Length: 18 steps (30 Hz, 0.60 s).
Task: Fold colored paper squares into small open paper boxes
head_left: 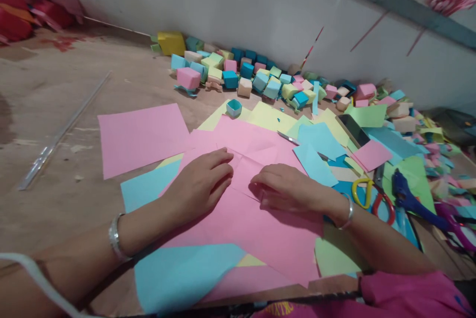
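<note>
A small folded piece of pink paper [248, 175], with crease lines on it, lies on larger pink sheets [238, 228]. My left hand [203, 179] rests along its left side, fingers stretched out and lying on the paper. At its right side is my right hand [284, 184], fingers curled in and closed on the paper's edge; the thumb is mostly hidden. Just beyond the hands, a small open blue paper box [234, 108] stands on yellow sheets [271, 117]. Blue paper [182, 273] sticks out from under the pink near my body.
A separate pink sheet [143, 137] and a clear ruler strip [67, 129] lie left. On the right are scissors [372, 199], a blue glue gun [416, 199], a dark phone-like object [352, 129] and paper scraps. Several folded paper boxes [245, 70] line the wall.
</note>
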### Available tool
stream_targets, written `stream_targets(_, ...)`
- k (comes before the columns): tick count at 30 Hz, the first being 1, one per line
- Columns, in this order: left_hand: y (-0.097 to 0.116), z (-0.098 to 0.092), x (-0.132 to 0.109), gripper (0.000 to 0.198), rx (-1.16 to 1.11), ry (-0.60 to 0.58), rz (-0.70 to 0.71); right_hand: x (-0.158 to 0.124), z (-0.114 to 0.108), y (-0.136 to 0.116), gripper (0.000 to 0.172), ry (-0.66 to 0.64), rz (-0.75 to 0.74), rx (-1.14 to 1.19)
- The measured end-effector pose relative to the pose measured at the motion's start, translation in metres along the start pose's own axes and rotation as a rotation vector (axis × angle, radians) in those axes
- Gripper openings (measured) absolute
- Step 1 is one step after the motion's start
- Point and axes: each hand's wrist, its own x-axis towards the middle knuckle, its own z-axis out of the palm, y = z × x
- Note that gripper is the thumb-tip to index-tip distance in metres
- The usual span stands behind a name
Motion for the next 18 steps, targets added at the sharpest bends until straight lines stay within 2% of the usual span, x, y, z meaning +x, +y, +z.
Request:
stream_targets(3,-0.001,0.0,0.0,0.018,-0.012,-0.004,-0.003,-0.001,-0.002,-0.001,0.009,-0.023,-0.007,0.037)
stream_targets(9,0.0,0.001,0.001,0.014,-0.016,-0.048,-0.027,0.0,-0.003,-0.008,0.013,0.001,0.006,-0.021)
stream_targets(18,0.0,-0.001,0.003,0.015,-0.009,-0.081,-0.016,-0.003,0.003,-0.014,0.023,0.013,-0.145,-0.4)
